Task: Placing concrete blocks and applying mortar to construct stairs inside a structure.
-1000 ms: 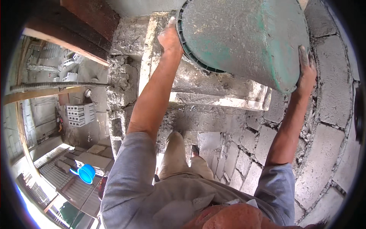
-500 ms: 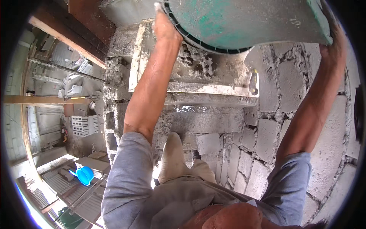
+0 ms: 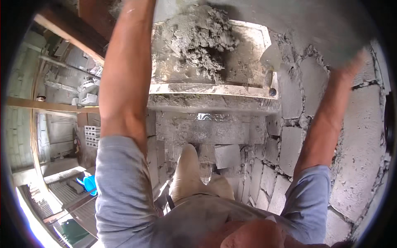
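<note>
A mortar-smeared plastic tub (image 3: 316, 31), blurred by motion, hangs at the upper right. At its lower right edge is my right hand (image 3: 350, 66), gripping it, the fingers smeared. My left forearm reaches past the top edge of the picture, so the left hand is out of sight. Between my arms a heap of wet grey mortar (image 3: 200, 35) sits on a shallow wood-framed mortar board (image 3: 206, 89). A trowel (image 3: 269, 77) rests at the board's right end, handle toward me.
A rough block wall (image 3: 355, 140) runs along my right. Wooden beams (image 3: 62, 35) cross at left. Down at the lower left are a blue plastic dipper (image 3: 89, 184), corrugated sheets and stacked hollow blocks (image 3: 92, 134). A loose block (image 3: 227, 156) lies near my feet.
The tub has swung up and to the right, away from above the board. More mortar now shows in a heap there. My left arm has reached farther forward, its hand leaving view.
</note>
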`<state>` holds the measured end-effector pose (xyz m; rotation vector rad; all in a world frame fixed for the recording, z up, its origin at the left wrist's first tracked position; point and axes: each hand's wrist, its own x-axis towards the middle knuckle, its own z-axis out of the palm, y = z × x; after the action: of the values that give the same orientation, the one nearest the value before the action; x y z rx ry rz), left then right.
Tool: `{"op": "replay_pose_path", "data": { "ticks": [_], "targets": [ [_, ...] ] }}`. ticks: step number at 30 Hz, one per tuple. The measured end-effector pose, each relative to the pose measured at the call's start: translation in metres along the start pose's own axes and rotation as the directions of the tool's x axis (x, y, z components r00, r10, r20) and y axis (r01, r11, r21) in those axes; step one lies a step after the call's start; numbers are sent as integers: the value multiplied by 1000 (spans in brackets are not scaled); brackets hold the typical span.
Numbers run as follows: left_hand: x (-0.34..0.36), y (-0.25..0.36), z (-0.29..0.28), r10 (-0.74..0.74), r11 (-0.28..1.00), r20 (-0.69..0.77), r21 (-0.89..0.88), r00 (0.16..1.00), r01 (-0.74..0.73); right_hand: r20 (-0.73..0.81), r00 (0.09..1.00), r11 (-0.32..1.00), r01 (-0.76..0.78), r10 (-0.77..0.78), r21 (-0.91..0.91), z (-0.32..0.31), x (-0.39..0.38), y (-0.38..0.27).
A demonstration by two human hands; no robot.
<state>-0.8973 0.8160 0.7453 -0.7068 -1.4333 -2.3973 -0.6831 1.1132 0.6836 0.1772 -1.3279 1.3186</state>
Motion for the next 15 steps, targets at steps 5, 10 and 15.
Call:
{"op": "replay_pose_path", "data": {
  "ticks": [5, 10, 15],
  "targets": [
    [41, -106, -48, 242, 943, 76, 218, 967, -253, -118, 945, 930, -323, 305, -178, 7, -55, 50],
    [4, -90, -37, 20, 906, 130, 417, 991, -73, -150, 884, 896, -427, 442, 122, -29, -82, 62],
    [-31, -57, -3, -6, 1000, -4, 5, 1000, 6, -239, 831, 861, -453, 502, 231, -16, -100, 29]
  ]
}}
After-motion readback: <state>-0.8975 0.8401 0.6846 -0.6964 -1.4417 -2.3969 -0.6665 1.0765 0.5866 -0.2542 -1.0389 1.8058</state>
